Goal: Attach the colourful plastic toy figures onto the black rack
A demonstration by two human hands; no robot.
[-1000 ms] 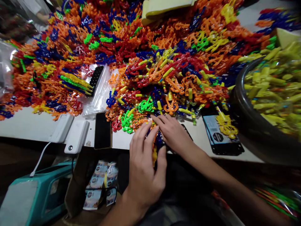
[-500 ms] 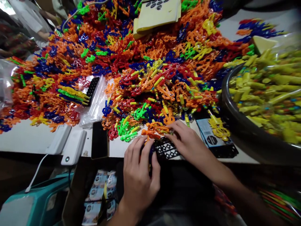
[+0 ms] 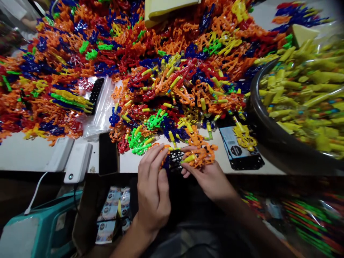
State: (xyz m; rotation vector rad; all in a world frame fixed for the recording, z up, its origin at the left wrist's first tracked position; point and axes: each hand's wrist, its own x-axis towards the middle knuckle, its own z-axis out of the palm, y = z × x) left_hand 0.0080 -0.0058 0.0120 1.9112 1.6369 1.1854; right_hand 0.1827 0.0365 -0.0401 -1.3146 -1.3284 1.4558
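Head view — white table under heaped plastic toys — dim room

Looks like a small toy-packing workshop: white bench buried in bright multicoloured plastic toy figures, plus a dark round tub full of yellow sticks.

Two bare hands, left grip and right grip, both below the near edge of the counter. No gloves, rings or wristbands on show. Forearms bare as far back as the bottom of the frame, no sleeve or cuff in sight. Nails short and unpainted. Beneath the forearms, under the counter's edge, something dark and greyish, possibly trousers or a lap, too dim to tell.
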